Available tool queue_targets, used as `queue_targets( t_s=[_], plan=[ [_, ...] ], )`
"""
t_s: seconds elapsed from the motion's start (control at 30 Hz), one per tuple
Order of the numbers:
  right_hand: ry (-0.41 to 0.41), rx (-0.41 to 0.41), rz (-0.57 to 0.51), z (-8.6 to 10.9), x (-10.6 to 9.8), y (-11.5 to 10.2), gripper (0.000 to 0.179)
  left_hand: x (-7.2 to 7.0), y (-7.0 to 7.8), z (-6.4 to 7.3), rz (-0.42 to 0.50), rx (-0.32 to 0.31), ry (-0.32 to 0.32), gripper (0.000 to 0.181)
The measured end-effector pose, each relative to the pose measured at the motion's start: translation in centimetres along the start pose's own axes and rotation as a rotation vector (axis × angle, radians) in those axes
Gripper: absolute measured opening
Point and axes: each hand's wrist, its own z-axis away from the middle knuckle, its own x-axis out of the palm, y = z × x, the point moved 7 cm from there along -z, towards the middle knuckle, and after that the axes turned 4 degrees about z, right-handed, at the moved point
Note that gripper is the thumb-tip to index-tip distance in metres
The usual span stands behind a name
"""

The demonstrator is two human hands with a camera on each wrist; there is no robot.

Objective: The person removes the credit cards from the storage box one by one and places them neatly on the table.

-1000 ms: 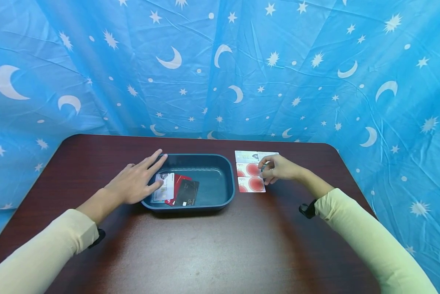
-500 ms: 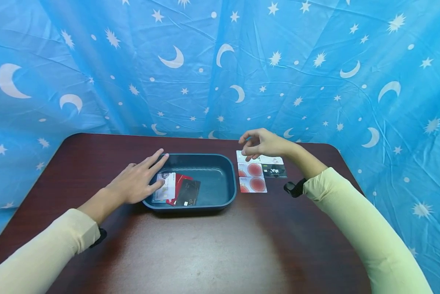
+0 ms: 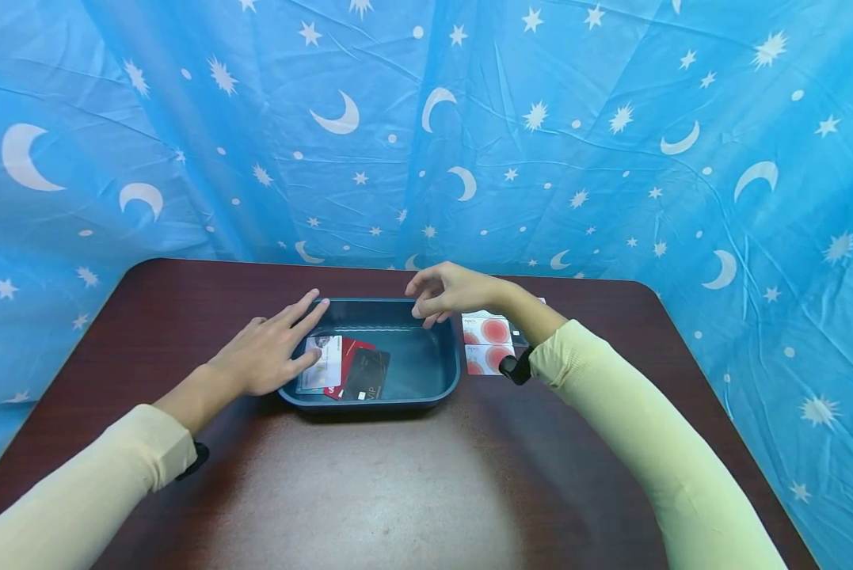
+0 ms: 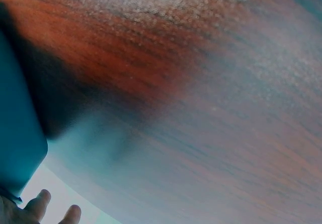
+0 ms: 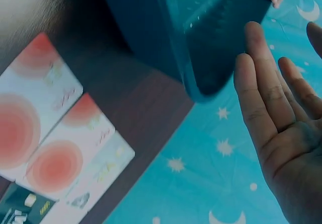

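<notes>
A dark teal plastic bin (image 3: 433,396) stands on the table. My left hand (image 3: 272,348) rests at its left rim with the fingers spread and straight. Inside the bin, near that hand, lie a white card (image 3: 331,360), a red card (image 3: 355,346) and a black VIP card (image 3: 366,376), overlapping. Over the bin's back right corner hovers my right hand (image 3: 455,290), its fingers loosely bent. The right wrist view shows nothing held in the palm. Two white cards with red circles, the upper card (image 3: 486,329) and the lower card (image 3: 485,359), lie right of the bin.
Beside the red-circle cards, in the right wrist view, are a black VIP card (image 5: 25,206) and a pale card (image 5: 100,171), mostly hidden by my right arm in the head view. A blue star-patterned curtain (image 3: 369,158) hangs behind the dark wooden table (image 3: 369,491).
My right hand has moved left, from the cards on the table to above the bin's right side. The left hand stays at the rim, and the cards lie as before.
</notes>
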Motion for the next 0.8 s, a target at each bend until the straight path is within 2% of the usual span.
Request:
queue_targets(
  t_s=[0.17, 0.33, 0.8],
  plan=[
    [-0.057, 0.035, -0.021, -1.5, 1.4, -0.1, 0.050, 0.0, 0.0, -0.1, 0.003, -0.002, 0.002, 0.079],
    [-0.074, 0.065, -0.022, -2.8, 2.4, 0.3, 0.048, 0.0, 0.0, -0.1, -0.002, -0.008, -0.001, 0.079],
    [-0.137, 0.139, 0.079, -5.0, 5.1, 0.5, 0.050, 0.0, 0.1, -0.1, -0.007, -0.008, -0.014, 0.079]
  ],
)
